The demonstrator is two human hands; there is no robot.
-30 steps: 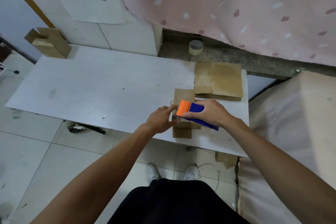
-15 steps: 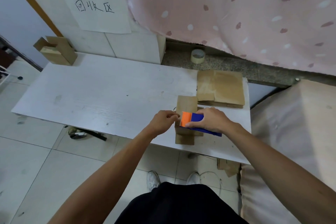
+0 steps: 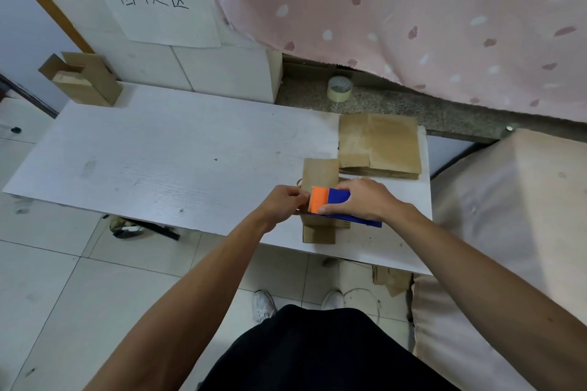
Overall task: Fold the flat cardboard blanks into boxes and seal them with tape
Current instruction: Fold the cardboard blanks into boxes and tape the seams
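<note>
Two boxes [image 3: 319, 173] [image 3: 85, 79], one dispenser [image 3: 332, 197], one tape roll [image 3: 339, 89].

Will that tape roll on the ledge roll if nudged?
Probably not: the tape roll lies flat, hole up, so it should slide, not roll. Mostly hollow, so likely light. The ledge looks rough, so it may drag.

"回收区" handwritten on wall paper sheet [image 3: 165, 6]

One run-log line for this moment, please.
taping | right hand: grips tape dispenser over box | left hand: beside dispenser blade, grip unclear
</note>
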